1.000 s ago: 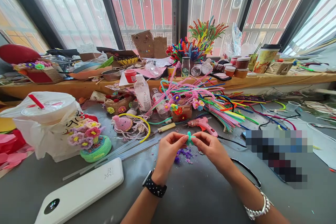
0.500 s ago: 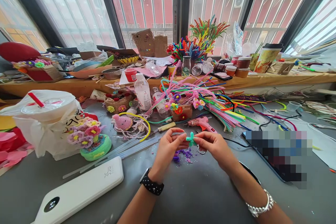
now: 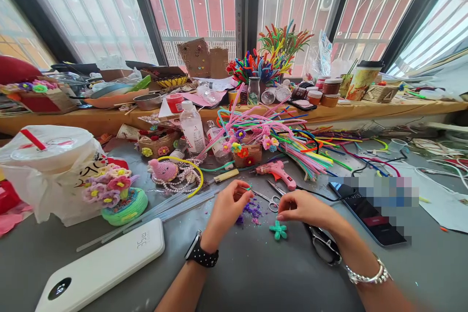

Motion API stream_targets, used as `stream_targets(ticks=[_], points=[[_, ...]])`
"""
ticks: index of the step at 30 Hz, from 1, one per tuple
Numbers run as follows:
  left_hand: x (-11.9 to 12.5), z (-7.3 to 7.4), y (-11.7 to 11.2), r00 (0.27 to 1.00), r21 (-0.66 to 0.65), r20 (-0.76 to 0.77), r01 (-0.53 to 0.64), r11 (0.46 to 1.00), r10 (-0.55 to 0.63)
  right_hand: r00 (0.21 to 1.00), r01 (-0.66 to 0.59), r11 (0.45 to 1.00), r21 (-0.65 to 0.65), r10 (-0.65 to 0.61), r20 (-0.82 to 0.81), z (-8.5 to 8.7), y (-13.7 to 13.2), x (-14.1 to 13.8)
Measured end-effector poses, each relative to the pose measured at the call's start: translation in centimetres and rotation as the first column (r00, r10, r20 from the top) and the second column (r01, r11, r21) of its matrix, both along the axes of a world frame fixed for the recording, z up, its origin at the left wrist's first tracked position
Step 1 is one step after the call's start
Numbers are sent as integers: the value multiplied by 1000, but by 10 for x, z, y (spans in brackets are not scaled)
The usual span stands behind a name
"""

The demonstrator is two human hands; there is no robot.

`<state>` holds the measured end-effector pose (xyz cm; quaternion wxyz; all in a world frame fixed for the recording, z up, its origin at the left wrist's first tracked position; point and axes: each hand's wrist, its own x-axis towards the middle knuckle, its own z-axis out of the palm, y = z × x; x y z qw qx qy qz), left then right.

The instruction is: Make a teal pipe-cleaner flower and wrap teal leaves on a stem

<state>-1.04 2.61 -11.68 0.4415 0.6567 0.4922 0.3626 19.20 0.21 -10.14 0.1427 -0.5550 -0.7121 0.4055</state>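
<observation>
My left hand is closed in a pinch near the middle of the table. A tiny bit of green pipe cleaner shows at its fingertips. My right hand has its fingers bent and slightly apart, holding nothing I can see. Just below its fingertips lies a green pipe-cleaner flower with several rounded petals. Small silver scissors rest between the hands. Larger scissors with black handles pass under my right hand, which hides their middle. Purple fuzz scraps are scattered beside my left hand.
A pink glue gun lies behind the hands, before a heap of pipe cleaners. To the right is a phone. On the left are a white power bank, clear glue sticks and a bagged drink cup.
My hands have moved apart. The green flower, held between both hands before, now lies below my right fingertips. More of both pairs of scissors shows. The view has shifted slightly.
</observation>
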Motion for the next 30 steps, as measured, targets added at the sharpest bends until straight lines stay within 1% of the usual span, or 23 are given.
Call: stream_targets(ticks=[2,4,6,7,8,10,12,13,15,17,20,22,25,27,28,30], points=[[-1,1,0,999,27,-47,0,1000,1,996,77,993,94,-80,27,3,1,2],[-1,3,-1,995,79,-95,23,997,-16,989,138,978,159,-144,28,5,3,5],[0,4,-2,983,146,-170,97,985,-72,981,176,963,204,-188,41,4,4,8],[1,4,-4,967,179,-228,160,971,-117,978,181,959,219,-199,59,3,5,9],[2,4,-5,940,209,-298,234,949,-166,975,181,956,230,-206,88,1,5,10],[3,2,-7,854,246,-460,385,890,-242,958,179,949,259,-228,173,-4,6,11],[4,0,-8,757,251,-603,479,841,-251,932,195,936,292,-269,242,-8,7,13],[3,-1,-7,717,247,-655,501,829,-239,920,209,928,308,-293,260,-9,8,15],[3,-2,-7,663,229,-717,515,826,-214,900,246,908,339,-344,267,-10,9,22],[1,-2,-6,640,216,-743,508,834,-198,862,304,871,386,-424,278,-8,10,30],[0,-2,-5,623,211,-764,482,850,-164,737,424,765,485,-603,306,-5,11,41],[-1,-1,-5,607,198,-781,467,862,-150,664,465,701,541,-680,310,-3,12,45],[-2,0,-4,582,175,-800,461,870,-147,611,461,632,623,-735,295,1,17,50],[-3,0,-4,574,166,-805,460,872,-150,581,428,595,681,-758,297,4,23,56],[-3,0,-4,573,164,-806,459,873,-150,572,405,587,701,-761,307,5,25,59],[-3,-1,-3,572,160,-806,457,875,-151,575,353,603,715,-743,343,7,29,66]])
